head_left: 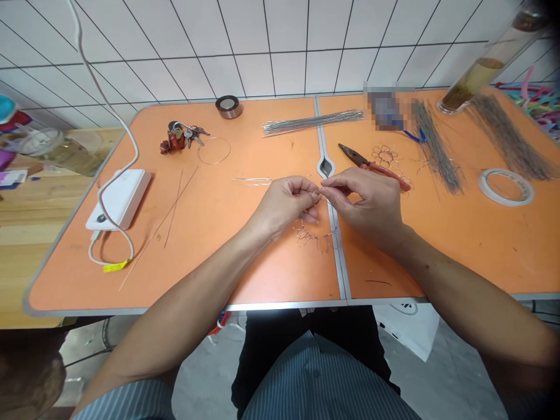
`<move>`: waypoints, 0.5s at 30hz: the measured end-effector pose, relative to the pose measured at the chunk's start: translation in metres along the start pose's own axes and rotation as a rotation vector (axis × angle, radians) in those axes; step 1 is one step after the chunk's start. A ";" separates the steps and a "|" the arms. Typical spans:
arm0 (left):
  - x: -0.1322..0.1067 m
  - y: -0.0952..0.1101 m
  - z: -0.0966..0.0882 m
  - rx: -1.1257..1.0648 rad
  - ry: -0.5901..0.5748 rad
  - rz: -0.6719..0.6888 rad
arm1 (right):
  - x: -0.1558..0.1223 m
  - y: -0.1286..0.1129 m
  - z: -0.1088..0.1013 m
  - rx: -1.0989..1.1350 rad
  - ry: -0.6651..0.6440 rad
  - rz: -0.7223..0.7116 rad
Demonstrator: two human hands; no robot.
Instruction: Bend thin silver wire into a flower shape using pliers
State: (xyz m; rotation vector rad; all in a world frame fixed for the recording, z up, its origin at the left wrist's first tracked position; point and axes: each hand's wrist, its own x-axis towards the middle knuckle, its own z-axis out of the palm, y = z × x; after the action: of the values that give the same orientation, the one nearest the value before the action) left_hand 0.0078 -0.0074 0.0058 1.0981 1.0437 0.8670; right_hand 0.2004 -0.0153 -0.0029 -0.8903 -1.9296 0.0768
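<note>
Over the middle of the orange table [245,251], my two hands meet at a thin wire ring with looped petals [322,244]. My left hand [292,204] pinches the ring near its upper part, fingers closed. From the other side, my right hand [365,201] grips the wire between thumb and forefinger, close to the left fingertips. The lower loops of the ring hang below my left fingers. Pliers [371,166] with red handles lie just behind my right hand, and a finished-looking wire flower [385,155] rests beside them.
Bundles of straight wire [312,122] lie at the back, with more wire [437,146] at right. A tape roll [506,186], a black tape roll [228,107], keys [188,135] and a white box with a cable [120,198] surround the work. A glass [470,84] stands back right.
</note>
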 end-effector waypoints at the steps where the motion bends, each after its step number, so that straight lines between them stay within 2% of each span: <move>1: 0.000 0.000 0.000 0.002 0.004 0.003 | 0.000 0.000 0.000 0.002 0.006 0.000; 6: -0.001 -0.001 0.001 0.022 0.007 0.017 | 0.000 0.000 0.000 0.000 0.007 0.003; 15: -0.006 0.003 0.005 0.161 0.001 0.049 | 0.000 -0.005 0.001 0.003 -0.067 0.065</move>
State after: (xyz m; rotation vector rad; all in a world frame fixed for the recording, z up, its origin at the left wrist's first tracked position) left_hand 0.0105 -0.0130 0.0109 1.2623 1.1067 0.8333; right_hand 0.1970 -0.0186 -0.0011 -0.9593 -1.9621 0.1496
